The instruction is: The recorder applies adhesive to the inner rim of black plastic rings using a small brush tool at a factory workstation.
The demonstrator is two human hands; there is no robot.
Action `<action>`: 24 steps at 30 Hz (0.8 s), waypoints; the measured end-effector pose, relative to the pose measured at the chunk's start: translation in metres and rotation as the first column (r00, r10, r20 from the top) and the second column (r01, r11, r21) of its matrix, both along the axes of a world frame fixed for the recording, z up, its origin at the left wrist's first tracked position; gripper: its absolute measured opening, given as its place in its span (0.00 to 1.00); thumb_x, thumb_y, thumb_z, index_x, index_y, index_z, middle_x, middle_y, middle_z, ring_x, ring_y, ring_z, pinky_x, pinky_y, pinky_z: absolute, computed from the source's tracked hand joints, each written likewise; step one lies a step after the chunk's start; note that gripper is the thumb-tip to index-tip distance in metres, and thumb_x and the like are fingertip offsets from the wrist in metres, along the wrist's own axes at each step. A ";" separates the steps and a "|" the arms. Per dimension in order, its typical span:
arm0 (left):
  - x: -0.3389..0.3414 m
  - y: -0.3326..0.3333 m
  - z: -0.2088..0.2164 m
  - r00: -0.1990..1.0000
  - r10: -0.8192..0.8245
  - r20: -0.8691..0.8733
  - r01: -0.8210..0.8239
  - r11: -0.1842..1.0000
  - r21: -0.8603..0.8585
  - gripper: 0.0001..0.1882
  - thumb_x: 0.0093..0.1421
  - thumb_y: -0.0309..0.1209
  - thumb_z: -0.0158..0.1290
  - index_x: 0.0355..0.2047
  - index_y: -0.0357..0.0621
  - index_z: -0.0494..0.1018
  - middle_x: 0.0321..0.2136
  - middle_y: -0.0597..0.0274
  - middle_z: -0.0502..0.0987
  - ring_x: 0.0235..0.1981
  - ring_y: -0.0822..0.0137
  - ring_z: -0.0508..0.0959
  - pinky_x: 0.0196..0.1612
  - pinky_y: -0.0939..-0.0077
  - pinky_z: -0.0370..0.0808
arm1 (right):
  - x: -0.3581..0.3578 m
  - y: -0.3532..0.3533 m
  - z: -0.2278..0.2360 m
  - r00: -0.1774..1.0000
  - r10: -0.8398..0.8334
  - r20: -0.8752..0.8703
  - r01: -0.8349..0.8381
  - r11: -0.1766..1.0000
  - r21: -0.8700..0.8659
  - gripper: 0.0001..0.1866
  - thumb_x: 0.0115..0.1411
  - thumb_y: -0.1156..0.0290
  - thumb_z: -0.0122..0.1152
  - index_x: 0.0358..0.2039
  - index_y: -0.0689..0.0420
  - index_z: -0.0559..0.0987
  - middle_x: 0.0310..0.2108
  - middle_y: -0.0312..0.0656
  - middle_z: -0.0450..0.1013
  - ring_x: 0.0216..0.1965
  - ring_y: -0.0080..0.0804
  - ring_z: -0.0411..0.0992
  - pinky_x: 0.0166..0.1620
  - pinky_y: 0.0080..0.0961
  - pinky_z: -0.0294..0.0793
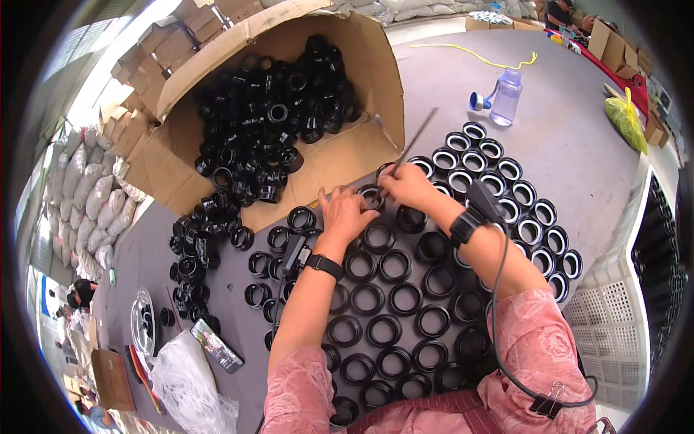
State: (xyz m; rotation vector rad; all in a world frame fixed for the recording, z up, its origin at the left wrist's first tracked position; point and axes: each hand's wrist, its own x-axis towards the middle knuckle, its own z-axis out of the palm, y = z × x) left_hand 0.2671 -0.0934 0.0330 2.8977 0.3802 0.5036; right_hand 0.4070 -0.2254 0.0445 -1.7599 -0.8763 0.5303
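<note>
My right hand (pixel 410 185) is closed around a thin dark rod (pixel 419 136), which slants up and away to the right. Its fingertips are at the right side of a black ring (pixel 371 194). From the left, my left hand (pixel 345 215) pinches this same ring between bent fingers and thumb. Below both hands, several rows of plain black rings (pixel 394 265) lie on the grey table (pixel 463 87). To the right stand rows of black rings with white inner rims (pixel 530 231). The fingers partly hide the ring being held.
A tilted cardboard box (pixel 361 155) spills black rings to the left. Farther off are a clear bottle (pixel 506 98) and a yellow string (pixel 470 52). A phone (pixel 217 346) and plastic bag (pixel 189 387) lie lower left; a white crate (pixel 607 318) stands right. Cables hang from both wrists.
</note>
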 end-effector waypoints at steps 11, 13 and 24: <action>0.024 0.005 0.031 0.996 0.004 -0.091 -0.014 0.993 -0.113 0.39 0.41 0.38 0.61 0.57 0.44 0.66 0.43 0.42 0.75 0.48 0.46 0.74 0.56 0.57 0.66 | -0.007 -0.103 0.033 0.941 -0.133 -0.311 0.184 0.973 0.140 0.12 0.61 0.65 0.55 0.32 0.61 0.80 0.23 0.39 0.77 0.17 0.21 0.72 0.21 0.17 0.68; 0.018 0.007 0.035 0.998 -0.028 0.059 0.051 0.896 -0.442 0.39 0.41 0.35 0.60 0.57 0.43 0.65 0.44 0.42 0.72 0.48 0.43 0.74 0.53 0.58 0.70 | -0.009 -0.108 0.033 0.932 -0.129 -0.339 0.198 0.964 0.177 0.11 0.61 0.66 0.55 0.31 0.60 0.80 0.22 0.38 0.78 0.17 0.20 0.70 0.20 0.15 0.66; -0.001 0.016 0.012 0.993 -0.094 -0.068 0.076 0.970 -0.230 0.23 0.43 0.34 0.59 0.40 0.41 0.70 0.37 0.51 0.76 0.46 0.50 0.76 0.66 0.36 0.50 | -0.010 -0.101 0.029 0.940 -0.096 -0.327 0.161 0.971 0.179 0.11 0.62 0.66 0.55 0.31 0.61 0.79 0.23 0.40 0.78 0.17 0.20 0.71 0.19 0.15 0.66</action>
